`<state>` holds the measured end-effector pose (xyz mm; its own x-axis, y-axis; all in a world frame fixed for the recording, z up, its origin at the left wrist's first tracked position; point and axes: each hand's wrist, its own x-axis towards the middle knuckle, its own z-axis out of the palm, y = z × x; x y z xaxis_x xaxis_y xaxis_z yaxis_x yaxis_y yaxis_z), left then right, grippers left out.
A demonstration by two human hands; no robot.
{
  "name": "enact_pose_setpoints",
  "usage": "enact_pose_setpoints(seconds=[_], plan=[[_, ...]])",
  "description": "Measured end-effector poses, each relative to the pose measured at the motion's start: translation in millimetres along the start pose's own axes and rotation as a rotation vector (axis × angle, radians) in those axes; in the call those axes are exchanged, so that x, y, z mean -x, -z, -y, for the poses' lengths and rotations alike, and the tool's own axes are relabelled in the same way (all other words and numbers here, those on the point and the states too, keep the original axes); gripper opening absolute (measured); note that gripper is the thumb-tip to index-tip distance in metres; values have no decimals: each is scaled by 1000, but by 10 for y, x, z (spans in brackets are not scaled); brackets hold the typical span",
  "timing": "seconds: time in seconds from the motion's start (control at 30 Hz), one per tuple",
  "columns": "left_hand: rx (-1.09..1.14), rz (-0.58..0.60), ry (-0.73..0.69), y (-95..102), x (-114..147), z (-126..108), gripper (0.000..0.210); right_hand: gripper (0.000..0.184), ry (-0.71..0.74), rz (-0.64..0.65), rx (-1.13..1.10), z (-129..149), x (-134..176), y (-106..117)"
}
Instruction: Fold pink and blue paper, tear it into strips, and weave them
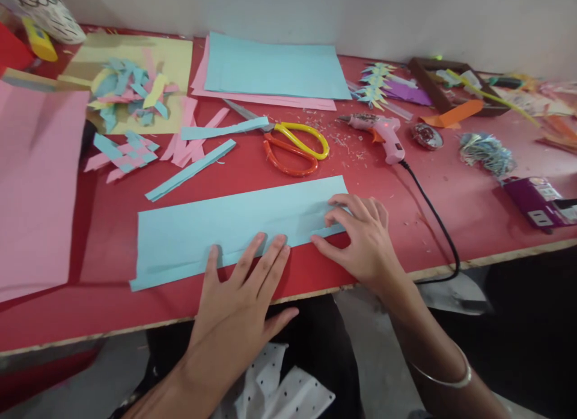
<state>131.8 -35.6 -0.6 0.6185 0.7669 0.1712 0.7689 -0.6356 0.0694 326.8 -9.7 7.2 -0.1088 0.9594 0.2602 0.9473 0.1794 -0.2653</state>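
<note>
A long sheet of light blue paper [234, 217] lies on the red table, a narrow strip along its near edge folded over. Spread fingers of my left hand [246, 281] press down on that near edge around the middle. At the sheet's right end is my right hand [360, 232], its fingers curled and thumb apart, with the fingertips at the folded edge; no paper shows pinched between them. Beyond the sheet lie scissors [295, 148] with yellow and orange handles, blue paper strips [192, 169] and pink strips [184, 145].
A pink glue gun [378, 133] with a black cord lies at right, near a tape roll [426, 136] and a purple box [536, 199]. Stacked blue sheets [274, 67] are at the back. Woven paper pieces [128, 154] and a large pink sheet [36, 190] occupy the left.
</note>
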Motion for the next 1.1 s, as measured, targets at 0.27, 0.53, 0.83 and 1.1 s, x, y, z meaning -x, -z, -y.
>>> enact_pose_setpoints(seconds=[0.27,0.53,0.83,1.1], plan=[[11,-3,8,1,3,3,50,11,7,42,-147,-251,6,87],[5,-41,-7,-8,22,24,49,10,-22,44,-169,-394,29,142],[-65,-102,1,-6,255,208,56,11,-72,-74,-69,-415,91,83],[-48,-153,38,-28,383,296,62,19,84,-327,121,65,182,135]])
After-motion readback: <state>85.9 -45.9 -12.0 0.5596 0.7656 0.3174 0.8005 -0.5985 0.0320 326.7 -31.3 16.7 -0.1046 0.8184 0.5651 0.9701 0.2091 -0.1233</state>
